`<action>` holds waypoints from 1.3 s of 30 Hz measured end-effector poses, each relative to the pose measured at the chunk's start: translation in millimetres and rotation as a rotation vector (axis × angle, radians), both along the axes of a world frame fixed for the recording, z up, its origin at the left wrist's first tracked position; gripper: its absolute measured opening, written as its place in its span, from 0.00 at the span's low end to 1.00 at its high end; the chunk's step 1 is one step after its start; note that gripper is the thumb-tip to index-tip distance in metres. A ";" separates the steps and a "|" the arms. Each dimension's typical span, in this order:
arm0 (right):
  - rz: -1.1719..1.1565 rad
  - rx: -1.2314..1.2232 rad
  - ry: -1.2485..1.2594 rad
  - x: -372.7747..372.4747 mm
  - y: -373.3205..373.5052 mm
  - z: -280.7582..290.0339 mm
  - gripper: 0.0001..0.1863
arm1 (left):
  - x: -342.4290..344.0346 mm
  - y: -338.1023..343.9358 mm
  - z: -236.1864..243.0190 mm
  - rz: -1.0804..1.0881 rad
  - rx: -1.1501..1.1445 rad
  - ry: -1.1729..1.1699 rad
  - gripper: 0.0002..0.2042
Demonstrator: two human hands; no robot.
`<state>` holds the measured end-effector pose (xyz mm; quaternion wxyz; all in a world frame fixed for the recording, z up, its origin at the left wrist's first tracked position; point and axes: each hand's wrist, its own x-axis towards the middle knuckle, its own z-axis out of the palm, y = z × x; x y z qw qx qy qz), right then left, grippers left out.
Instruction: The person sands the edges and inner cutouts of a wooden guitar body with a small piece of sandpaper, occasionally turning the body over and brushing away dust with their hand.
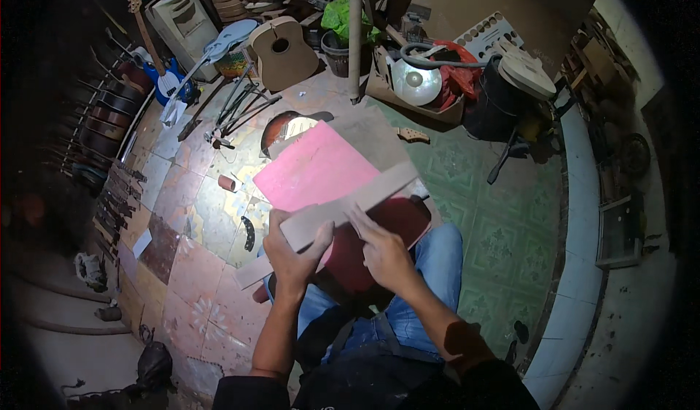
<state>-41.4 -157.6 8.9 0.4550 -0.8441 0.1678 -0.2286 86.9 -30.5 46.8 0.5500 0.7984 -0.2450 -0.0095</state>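
Right now you are sitting over a tiled floor (204, 213) with a dark red guitar body (379, 228) lying across your lap, and you are holding a long, thin wooden strip (343, 206) slantwise above it. Your left hand (292, 253) is grasping the strip near its lower left end, thumb over the top face and fingers wrapped beneath, so that grip is clenched on the wood. Your right hand (383, 253) is resting just right of it, with the fingertips (357, 219) pressing on the strip's near edge; that grip is not wrapping the strip, only touching it from above. The strip is running from near left up toward far right, crossing in front of a pink sheet (313, 169) that is lying partly on a grey board (372, 137).

Farther off, an unfinished acoustic guitar body (281, 49) is leaning near a metal pole (355, 34), and a blue electric guitar (164, 75) is standing at the far left. A row of guitar necks (117, 195) is lying along the left edge of the floor. A small reddish cylinder (227, 183) is lying on the tiles left of the pink sheet.
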 end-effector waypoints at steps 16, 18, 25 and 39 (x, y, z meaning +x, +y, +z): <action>-0.053 -0.135 -0.022 2.2 -18.4 -15.5 0.30 | -10.1 -6.7 3.5 -0.041 -0.025 0.016 0.23; -0.122 -0.190 0.094 -5.9 -43.7 -35.0 0.28 | -11.1 -8.8 4.2 -0.057 -0.052 0.055 0.23; -0.167 -0.200 0.289 -7.2 -47.1 -36.3 0.30 | -12.6 -11.8 11.5 -0.039 0.005 0.008 0.23; -0.168 -0.355 0.357 2.4 -35.7 -26.7 0.27 | -8.7 0.6 1.9 -0.055 -0.028 0.028 0.22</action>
